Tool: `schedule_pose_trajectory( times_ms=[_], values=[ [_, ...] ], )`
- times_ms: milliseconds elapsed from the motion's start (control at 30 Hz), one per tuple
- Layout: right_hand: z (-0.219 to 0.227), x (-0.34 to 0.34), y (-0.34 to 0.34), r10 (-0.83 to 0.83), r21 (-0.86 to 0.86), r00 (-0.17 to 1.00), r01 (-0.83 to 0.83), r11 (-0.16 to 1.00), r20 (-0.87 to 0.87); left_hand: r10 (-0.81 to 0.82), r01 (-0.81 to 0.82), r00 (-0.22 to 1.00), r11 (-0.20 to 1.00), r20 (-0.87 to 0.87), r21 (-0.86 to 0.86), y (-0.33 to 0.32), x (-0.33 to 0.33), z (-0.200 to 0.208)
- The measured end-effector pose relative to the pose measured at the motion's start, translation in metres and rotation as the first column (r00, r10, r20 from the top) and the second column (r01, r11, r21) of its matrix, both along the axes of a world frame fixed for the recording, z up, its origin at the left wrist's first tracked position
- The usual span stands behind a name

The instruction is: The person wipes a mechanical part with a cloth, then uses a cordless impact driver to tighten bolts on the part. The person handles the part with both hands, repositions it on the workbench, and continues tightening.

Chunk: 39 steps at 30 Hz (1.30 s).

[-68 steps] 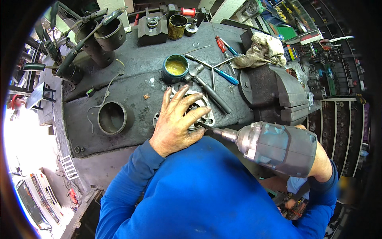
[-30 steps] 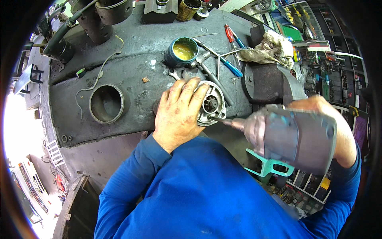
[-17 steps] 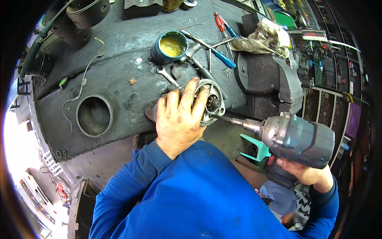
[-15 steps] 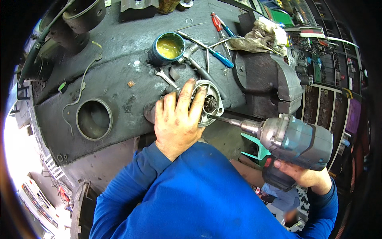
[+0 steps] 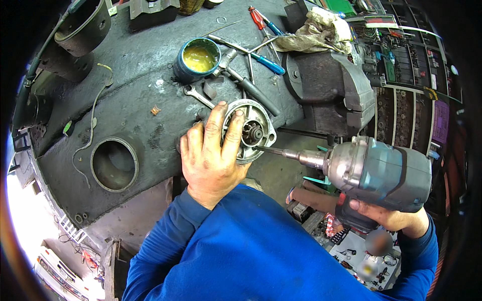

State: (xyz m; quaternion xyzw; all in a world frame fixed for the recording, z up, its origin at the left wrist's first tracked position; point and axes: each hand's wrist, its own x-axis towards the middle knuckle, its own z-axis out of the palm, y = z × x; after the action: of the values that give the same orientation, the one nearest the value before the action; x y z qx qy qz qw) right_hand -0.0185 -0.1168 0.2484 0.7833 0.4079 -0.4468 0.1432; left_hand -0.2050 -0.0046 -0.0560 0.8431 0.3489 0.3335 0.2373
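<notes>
My left hand (image 5: 208, 150) lies over a starter motor (image 5: 261, 113), its fingers curled across the round metal housing near the bench's front edge. A toothed pinion gear (image 5: 252, 133) shows in the open end of that housing. In my right hand (image 5: 382, 216) is the grip of a cordless impact driver (image 5: 384, 173), fingers wrapped round it. The driver lies level, pointing left. Its long bit (image 5: 271, 150) reaches the lower rim of the housing beside the gear; whether a screw sits under the tip is hidden.
On the dark bench are a grease tub (image 5: 187, 76), a combination wrench (image 5: 200, 96), a hammer (image 5: 256, 93), screwdrivers (image 5: 257, 18) and an open metal cylinder (image 5: 134, 160). A bench vise (image 5: 326, 75) stands right, a rag (image 5: 321, 31) behind it. Another person is partly visible lower right.
My view has shifted, so the bench things sit farther left. The driver has turned a little, its body lower and farther right. Both hands keep their holds, the bit still at the housing.
</notes>
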Motion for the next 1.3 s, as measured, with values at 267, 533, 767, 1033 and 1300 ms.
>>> schedule_pose_trajectory(
  times_ms=[267,533,767,1033,1300],
  values=[
    [-0.016,-0.003,-0.003,0.271,0.338,0.962,-0.262,0.904,0.023,-0.009,0.009,1.000,1.000,0.009,0.006,0.003,-0.001,-0.001],
    [-0.006,0.005,0.008,0.467,0.276,0.883,-0.459,0.844,0.040,-0.036,0.036,0.999,0.999,-0.001,0.006,0.005,-0.003,0.000],
    [-0.019,0.013,0.014,0.453,0.453,0.891,-0.398,0.798,-0.014,-0.128,0.126,0.992,0.987,-0.011,-0.102,0.012,-0.013,0.030],
    [-0.017,0.026,0.001,0.461,0.647,0.885,-0.313,0.695,-0.067,-0.588,0.601,0.798,0.793,-0.129,0.100,0.033,0.009,0.046],
    [-0.055,0.079,-0.047,0.034,0.859,0.959,0.236,0.454,-0.282,-0.200,0.313,0.936,0.848,0.289,-0.427,0.022,0.022,0.053]
  ],
)
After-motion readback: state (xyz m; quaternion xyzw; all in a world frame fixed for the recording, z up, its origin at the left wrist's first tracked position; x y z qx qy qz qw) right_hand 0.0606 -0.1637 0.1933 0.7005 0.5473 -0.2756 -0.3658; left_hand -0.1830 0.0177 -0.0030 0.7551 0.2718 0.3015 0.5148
